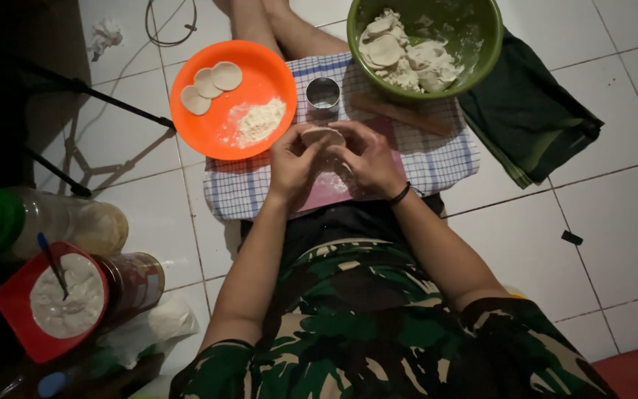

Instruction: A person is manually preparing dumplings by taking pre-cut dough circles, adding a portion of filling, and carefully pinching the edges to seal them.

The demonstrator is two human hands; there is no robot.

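Both hands meet over the pink mat (319, 193) on the checked cloth (437, 159): the left hand (292, 164) and the right hand (367, 164) pinch a small dough round (323, 134) between their fingertips, lifted just off the mat. This looks like the shaping step, the disc being worked at its edge. Just beyond the fingers stands the metal ring cutter (323, 93), upright and untouched, with a wooden rolling pin (400, 114) beside it. To the left, the orange plate (260, 63) carries three finished rounds (210, 80) and a heap of flour (260, 120); the green bowl (482, 29) behind holds more dough pieces. The next move seems to call for gentle, even pressure, so the thin disc neither tears nor sticks. A red bowl of white filling (68, 295) sits well apart on the floor.
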